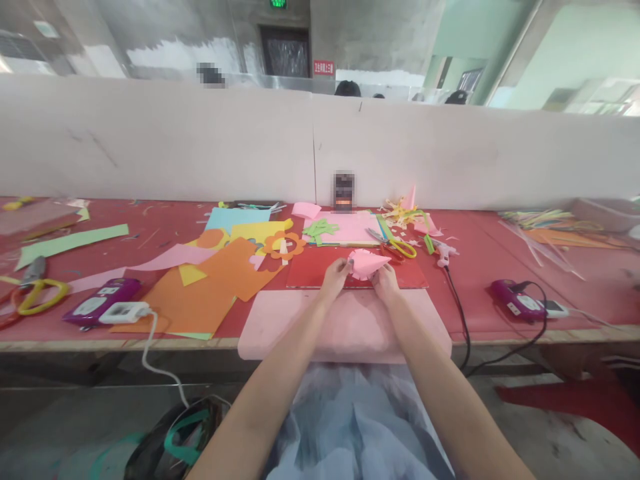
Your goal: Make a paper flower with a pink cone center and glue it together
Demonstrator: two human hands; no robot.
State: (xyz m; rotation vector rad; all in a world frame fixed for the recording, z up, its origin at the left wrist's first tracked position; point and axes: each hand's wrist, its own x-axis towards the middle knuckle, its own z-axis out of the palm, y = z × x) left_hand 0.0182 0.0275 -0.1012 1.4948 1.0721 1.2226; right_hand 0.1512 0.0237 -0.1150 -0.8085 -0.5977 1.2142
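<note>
Between my two hands is a pink paper cone (368, 265) lying on its side, its point to the right and a notched, frilled rim to the left. My left hand (336, 277) pinches the rim. My right hand (386, 279) has its fingers closed on the cone near the tip. Both hands are above a red board (310, 270). Behind them lie yellow-handled scissors (400, 247) and a stack with pink paper (350, 228) and green strips (321, 230) on it. A pink glue gun (444, 252) rests to the right.
Orange paper sheets (200, 290) and an orange paper flower (284, 245) spread to the left. Purple devices (103, 303) with cables stand at both sides. More scissors (36, 287) lie far left. A white partition (200, 147) closes the back; a pink pad (345, 327) covers the front edge.
</note>
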